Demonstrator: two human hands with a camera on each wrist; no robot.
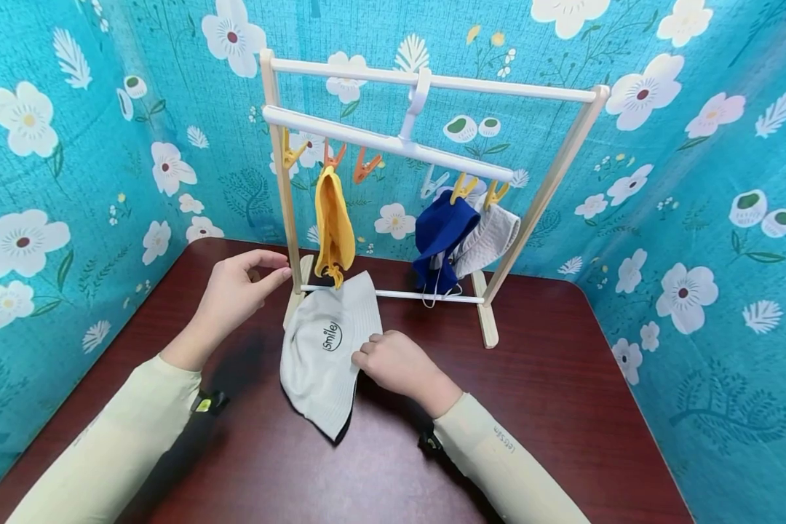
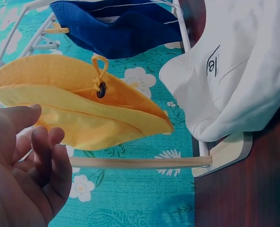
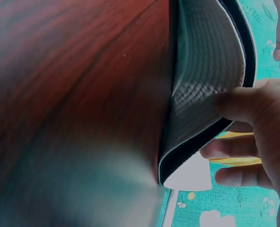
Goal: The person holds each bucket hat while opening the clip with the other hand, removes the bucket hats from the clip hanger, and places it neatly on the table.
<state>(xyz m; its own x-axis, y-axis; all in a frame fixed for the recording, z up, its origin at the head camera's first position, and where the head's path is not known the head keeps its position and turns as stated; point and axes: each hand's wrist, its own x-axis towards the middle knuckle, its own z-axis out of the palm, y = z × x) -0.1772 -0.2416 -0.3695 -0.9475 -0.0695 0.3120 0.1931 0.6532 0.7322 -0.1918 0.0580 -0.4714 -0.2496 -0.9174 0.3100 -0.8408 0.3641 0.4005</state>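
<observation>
A white bucket hat [image 1: 321, 356] with "smile" lettering rests on the table at the foot of the rack, its dark inner edge showing. My right hand [image 1: 396, 364] pinches its brim [image 3: 211, 80] between thumb and fingers. Beside the rack's left post, my left hand [image 1: 245, 284] is raised with loosely bent fingers and holds nothing. Just right of that post hangs a yellow hat [image 1: 334, 222] from an orange clip [image 1: 334, 156], its cord and dark toggle [image 2: 101, 90] visible in the left wrist view. A blue hat [image 1: 442, 233] and a pale corduroy-like hat [image 1: 491, 236] hang on the right.
The wooden rack [image 1: 557, 182] stands at the back of the dark red table [image 1: 530, 422]. A white hanger bar [image 1: 367, 138] hooks over its top rail. Other clips on the bar include an orange clip [image 1: 365, 166] and a yellow clip [image 1: 292, 151]. Flowered blue cloth [image 1: 714, 218] surrounds the table.
</observation>
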